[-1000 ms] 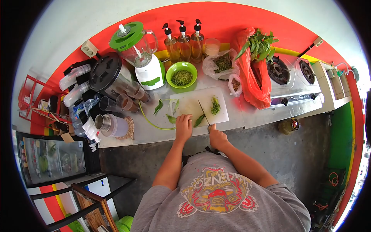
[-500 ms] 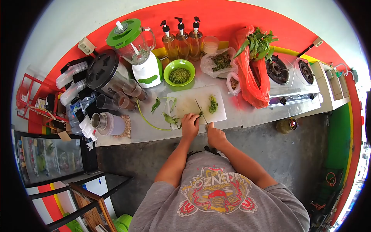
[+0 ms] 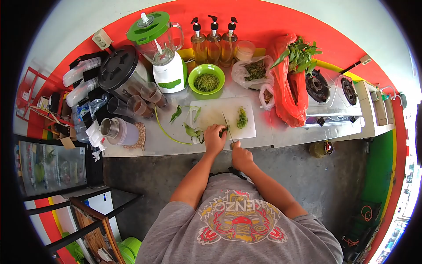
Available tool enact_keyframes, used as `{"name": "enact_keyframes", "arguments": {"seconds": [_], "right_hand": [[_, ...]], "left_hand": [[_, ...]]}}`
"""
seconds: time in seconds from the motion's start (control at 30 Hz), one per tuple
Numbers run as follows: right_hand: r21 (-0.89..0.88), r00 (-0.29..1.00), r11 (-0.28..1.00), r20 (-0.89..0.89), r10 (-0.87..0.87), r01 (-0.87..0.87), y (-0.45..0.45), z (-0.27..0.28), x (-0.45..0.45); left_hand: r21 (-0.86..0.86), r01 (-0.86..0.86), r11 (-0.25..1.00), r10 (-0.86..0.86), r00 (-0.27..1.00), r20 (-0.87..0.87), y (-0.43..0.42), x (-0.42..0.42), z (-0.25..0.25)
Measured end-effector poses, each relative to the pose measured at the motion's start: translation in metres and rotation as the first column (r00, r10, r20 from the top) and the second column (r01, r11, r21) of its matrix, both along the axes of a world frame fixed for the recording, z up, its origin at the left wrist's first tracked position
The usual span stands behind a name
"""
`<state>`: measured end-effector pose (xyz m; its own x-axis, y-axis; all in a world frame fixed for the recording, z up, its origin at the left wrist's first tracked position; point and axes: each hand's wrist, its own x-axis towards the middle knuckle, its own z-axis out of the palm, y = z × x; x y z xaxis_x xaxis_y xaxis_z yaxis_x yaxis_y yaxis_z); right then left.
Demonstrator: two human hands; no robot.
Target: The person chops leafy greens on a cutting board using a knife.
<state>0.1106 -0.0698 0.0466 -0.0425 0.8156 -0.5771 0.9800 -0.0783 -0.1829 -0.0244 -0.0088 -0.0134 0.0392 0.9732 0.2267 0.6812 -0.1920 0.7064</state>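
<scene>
On the white cutting board, my right hand grips the handle of a knife, its blade pointing away from me. My left hand is closed on green stalks, mostly hidden by the fingers, just left of the blade. A small heap of chopped greens lies on the board right of the knife. Loose leaves rest at the board's left edge, and a long green stem curves over the counter beside it.
Behind the board stands a green bowl of chopped greens, with a blender to its left. Cups of brown liquid and a pitcher are at left. A red plastic bag with leaves and a gas stove are at right.
The view has shifted slightly. Both hands stay at the board's front edge, the knife still beside the left fingers. The chopped heap looks much the same.
</scene>
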Motion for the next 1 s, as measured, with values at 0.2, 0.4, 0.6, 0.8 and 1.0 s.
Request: {"name": "enact_keyframes", "arguments": {"seconds": [0.2,0.4,0.6,0.8,1.0], "right_hand": [[0.042,1.0,0.999,0.002,0.023,-0.023,0.021,0.001,0.004],[0.025,1.0,1.0,0.005,0.005,-0.005,0.001,-0.001,0.0],[0.057,1.0,0.998,0.017,0.02,-0.021,0.019,-0.002,0.002],[0.047,1.0,0.999,0.012,-0.025,0.024,0.005,-0.006,-0.004],[0.034,1.0,0.999,-0.009,-0.002,0.003,0.016,0.004,-0.006]], "left_hand": [[0.049,0.035,0.998,-0.036,0.999,0.011,-0.002,-0.002,-0.005],[0.06,0.036,0.998,-0.034,0.999,-0.04,-0.004,-0.001,-0.001],[0.095,0.025,0.995,-0.025,1.0,0.006,-0.005,-0.001,0.0],[0.106,0.017,0.994,-0.014,1.0,-0.024,-0.005,0.001,-0.001],[-0.028,0.009,1.0,-0.008,1.0,0.025,-0.003,-0.001,0.001]]}}
